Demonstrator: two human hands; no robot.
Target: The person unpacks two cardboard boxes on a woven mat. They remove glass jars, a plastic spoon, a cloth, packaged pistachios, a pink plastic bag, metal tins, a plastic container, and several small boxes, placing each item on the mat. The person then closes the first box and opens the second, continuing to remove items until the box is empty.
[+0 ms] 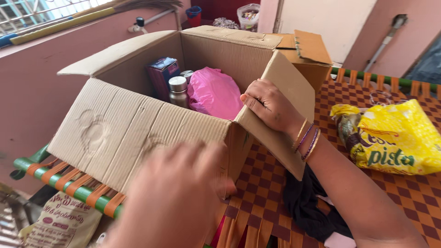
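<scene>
While the right hand (268,106) curls its fingers over the top edge of the cardboard box (138,128), gripping where the right flap (285,110) folds outward, the left hand (177,197) sits blurred in the foreground, fingers loosely spread against the near wall close to the front corner; whether it presses or merely brushes the card I cannot tell. From the left hand the box opening lies at about 12 o'clock, and from the right hand at about 9 o'clock. Its long axis runs from 8 o'clock to 2 o'clock across the view. The right hand is nearer the opening.

Inside, a pink plastic bag (215,93) fills the right half, just beside a steel bottle (178,91) and a purple carton (161,73) toward the far left corner. The near flap (128,126) hangs outward over the woven cot (275,183). At 3 o'clock a yellow packet (395,138) lies well apart from the box, and a dark cloth (308,202) lies under the right forearm. A second box (308,55) stands touching behind.
</scene>
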